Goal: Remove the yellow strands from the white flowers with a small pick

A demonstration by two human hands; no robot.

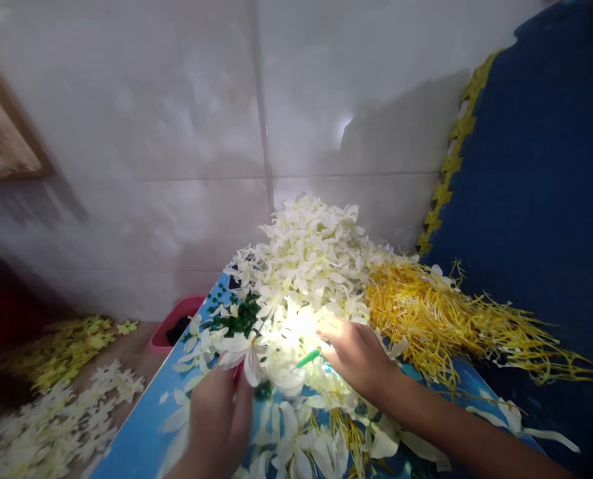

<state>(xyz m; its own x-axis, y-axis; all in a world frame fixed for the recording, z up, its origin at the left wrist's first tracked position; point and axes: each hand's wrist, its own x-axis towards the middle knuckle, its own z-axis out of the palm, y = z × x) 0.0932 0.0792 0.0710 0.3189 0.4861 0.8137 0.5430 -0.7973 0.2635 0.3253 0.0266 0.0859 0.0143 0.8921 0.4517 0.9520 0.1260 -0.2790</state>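
Observation:
My left hand [219, 412] is closed on a white artificial flower [249, 354] with spread petals, low at the centre-left. Something pinkish-red shows between its fingers, mostly hidden. My right hand [351, 349] reaches in from the right, fingers curled at the near side of a heap of white flowers [311, 253]. Out from under those fingers juts a thin green stick-like piece [309, 358], pointing down and left. Glare washes out the fingertips, so what they touch there is unclear. Loose white petals [291, 432] lie between and below both hands.
A blue tabletop [144, 416] carries dark green pieces [241, 316] and a pile of yellow strands [420, 309]. Left of it stand a pink tub [162, 339] and, on the floor, yellow flowers [71, 342] and white flowers [76, 426]. A tiled wall [176, 133] and blue mat [540, 166] rise behind.

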